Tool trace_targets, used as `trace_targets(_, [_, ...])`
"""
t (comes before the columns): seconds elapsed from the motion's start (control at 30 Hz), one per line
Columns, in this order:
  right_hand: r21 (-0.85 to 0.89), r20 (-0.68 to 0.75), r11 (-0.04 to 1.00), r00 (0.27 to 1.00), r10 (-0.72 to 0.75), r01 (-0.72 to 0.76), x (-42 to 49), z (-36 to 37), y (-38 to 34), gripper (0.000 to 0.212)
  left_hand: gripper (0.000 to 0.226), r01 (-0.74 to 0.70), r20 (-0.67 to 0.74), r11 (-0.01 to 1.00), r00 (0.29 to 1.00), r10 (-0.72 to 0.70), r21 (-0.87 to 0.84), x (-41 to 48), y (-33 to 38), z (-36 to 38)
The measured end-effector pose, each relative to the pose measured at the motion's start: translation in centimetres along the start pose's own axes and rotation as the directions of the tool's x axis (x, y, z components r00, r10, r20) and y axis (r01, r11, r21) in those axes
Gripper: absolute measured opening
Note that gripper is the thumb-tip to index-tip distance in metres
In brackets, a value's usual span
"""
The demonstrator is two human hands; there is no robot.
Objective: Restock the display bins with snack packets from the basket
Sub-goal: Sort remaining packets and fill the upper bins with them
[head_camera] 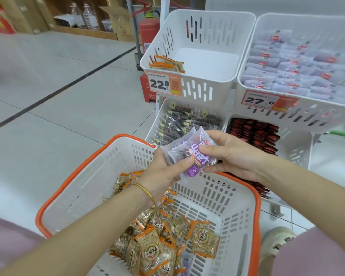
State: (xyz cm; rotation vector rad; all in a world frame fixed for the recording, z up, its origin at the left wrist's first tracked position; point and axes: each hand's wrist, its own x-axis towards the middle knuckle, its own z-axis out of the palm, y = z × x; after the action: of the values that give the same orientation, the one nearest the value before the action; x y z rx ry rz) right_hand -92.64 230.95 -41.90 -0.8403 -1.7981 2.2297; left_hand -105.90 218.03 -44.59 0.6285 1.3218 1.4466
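Observation:
Both my hands hold a small stack of translucent purple snack packets [189, 154] above the far rim of the white basket with the orange rim [82, 166]. My left hand [165, 170] grips the stack from below left, thumb on top. My right hand [225, 152] pinches its right side. Several brown-and-orange packets [159, 242] lie in the basket bottom. The upper left display bin [205, 62] holds only a few orange packets [167, 63] in its left corner. The upper right bin [253, 30] is full of matching purple packets [293, 64].
Below are a bin of dark packets [183, 124] and a bin of red packets [255, 134]. Price tags read 22.8 [163, 83] and 27.6 [265, 100]. A red fire extinguisher [148, 34] stands behind the rack. Tiled floor stretches to the left. My shoe [275, 244] shows lower right.

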Motion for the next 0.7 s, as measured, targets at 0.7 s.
trace_targets(0.7, [-0.794, -0.55, 0.607, 0.462, -0.695, -0.033, -11.5, -21.6, -17.0, 0.062, 0.063, -0.604, 0.371, 0.455, 0.78, 0.504, 0.654, 15.7, 12.2, 24.8])
